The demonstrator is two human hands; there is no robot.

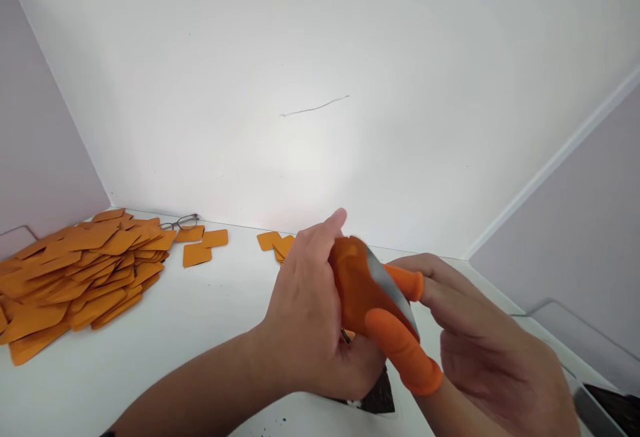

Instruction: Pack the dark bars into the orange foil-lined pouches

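Observation:
Near the centre, an orange piece (349, 285) with a grey, shiny strip (393, 287) along its right edge is held between both hands. My left hand (305, 310) wraps round its left side, with the thumb below it. My right hand (480, 337) wears orange covers on thumb and forefinger (403, 353) and pinches the strip side from the right. Under the hands, partly hidden, a dark, crumpled-looking item (379, 395) lies on the white table (200, 330).
A large heap of orange rounded squares (85, 263) covers the table's left. Glasses (186, 222) rest behind it, near several loose orange squares (197, 254). More squares (269, 241) lie by the back wall. At the lower right edge is a container (590, 403) with dark contents.

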